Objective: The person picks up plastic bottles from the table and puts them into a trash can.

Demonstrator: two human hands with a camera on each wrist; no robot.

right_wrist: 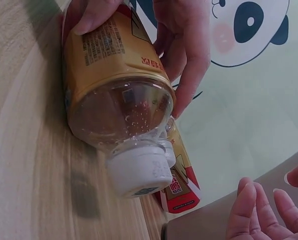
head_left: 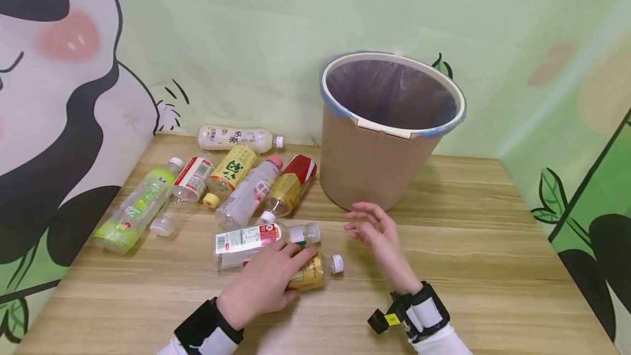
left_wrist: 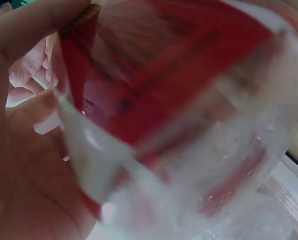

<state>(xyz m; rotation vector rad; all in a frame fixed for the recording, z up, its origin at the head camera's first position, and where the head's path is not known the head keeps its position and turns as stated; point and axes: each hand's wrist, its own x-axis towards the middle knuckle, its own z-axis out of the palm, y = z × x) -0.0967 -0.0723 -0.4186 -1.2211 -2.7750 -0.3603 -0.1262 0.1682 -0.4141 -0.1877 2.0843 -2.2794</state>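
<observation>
Gold-labelled bottle (head_left: 311, 275) was found on its side at the near part of the bench, in front of the other bottles, its neck pointing right. A panda-printed backdrop (head_left: 236, 43) stood behind the bench (head_left: 468, 289). On the far part of the bench stood a brown bin (head_left: 365, 163), upright, its liner (head_left: 389, 92) folded over the pale rim. Seven further bottles lay on their sides left of the bin: a green-labelled bottle (head_left: 140, 207) outermost, a red-and-white-labelled bottle (head_left: 194, 179) beside it, then a yellow-labelled bottle (head_left: 231, 169), a pink-capped bottle (head_left: 248, 193) and a red-and-gold bottle (head_left: 291, 185); a cream-labelled bottle (head_left: 234, 138) lay at the back, and a white-labelled bottle (head_left: 246, 240) just beyond the gripped one. The left hand (head_left: 266, 281) held the gold-labelled bottle from above, thumb on one side and fingers on the other. The right hand (head_left: 377, 234) was near the bin's base, fingers loosely bent and slightly apart. The gripped bottle's white cap (right_wrist: 139, 172) was fitted on the neck.
</observation>
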